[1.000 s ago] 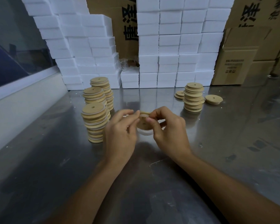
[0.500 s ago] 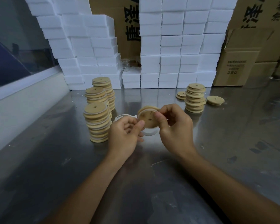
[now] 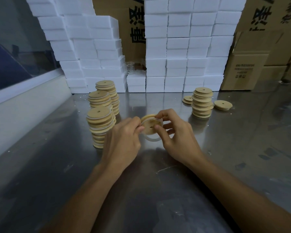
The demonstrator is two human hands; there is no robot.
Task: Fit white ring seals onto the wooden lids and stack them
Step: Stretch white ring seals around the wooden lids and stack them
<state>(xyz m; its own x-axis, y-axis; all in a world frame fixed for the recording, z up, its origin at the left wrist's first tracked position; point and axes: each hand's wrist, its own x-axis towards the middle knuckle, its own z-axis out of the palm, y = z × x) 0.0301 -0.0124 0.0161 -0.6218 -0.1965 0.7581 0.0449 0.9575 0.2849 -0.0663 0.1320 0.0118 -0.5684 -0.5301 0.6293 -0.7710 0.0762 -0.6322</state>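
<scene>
Wooden lid (image 3: 151, 126) was held above middle of steel tabletop (image 3: 158, 190), tilted on edge, flat face with centre hole turned toward camera. Right hand (image 3: 176, 133) pinched lid, thumb on face, fingers curled behind rim. Left hand (image 3: 124, 137) pinched white ring seal (image 3: 152, 139) at lid's left rim; seal's loop hung below lid. Three stacks of sealed lids (image 3: 100, 125) stood toward left edge. Stack of bare lids (image 3: 202, 105) stood toward far right, loose lid (image 3: 223, 104) beside it. White foam blocks (image 3: 183, 47) and cardboard cartons (image 3: 252, 61) lined far edge.
</scene>
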